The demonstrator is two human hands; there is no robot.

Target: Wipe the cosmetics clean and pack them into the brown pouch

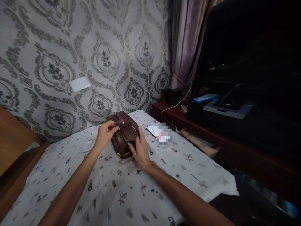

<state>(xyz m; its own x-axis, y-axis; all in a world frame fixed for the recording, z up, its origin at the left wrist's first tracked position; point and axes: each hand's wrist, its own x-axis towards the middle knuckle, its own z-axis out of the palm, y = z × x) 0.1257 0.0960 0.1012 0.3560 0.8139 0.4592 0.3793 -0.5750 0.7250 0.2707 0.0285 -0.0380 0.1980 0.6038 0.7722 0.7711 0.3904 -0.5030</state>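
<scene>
A small brown leather handbag (pixel 130 133) with gold-coloured zips and a flap with a round stud lies on the patterned cloth. The thumb and fingers of my left hand (pixel 105 135) are pinched together at the left side of the flap, where the end of a gold zip shows; they appear to hold its zip pull. My right hand (pixel 141 151) grips the right side of the bag, thumb on the near face and fingers along the far edge. A partly open zip runs between the two hands. The inside of the bag is dark.
The white printed cloth (pixel 105 191) covers the table up to the papered wall. To the right lies a phone (pixel 154 131) with a lit, blurred screen. Beyond it are a cable (pixel 175 107), a dark red cabinet (pixel 169 110) and a large black screen (pixel 246 62).
</scene>
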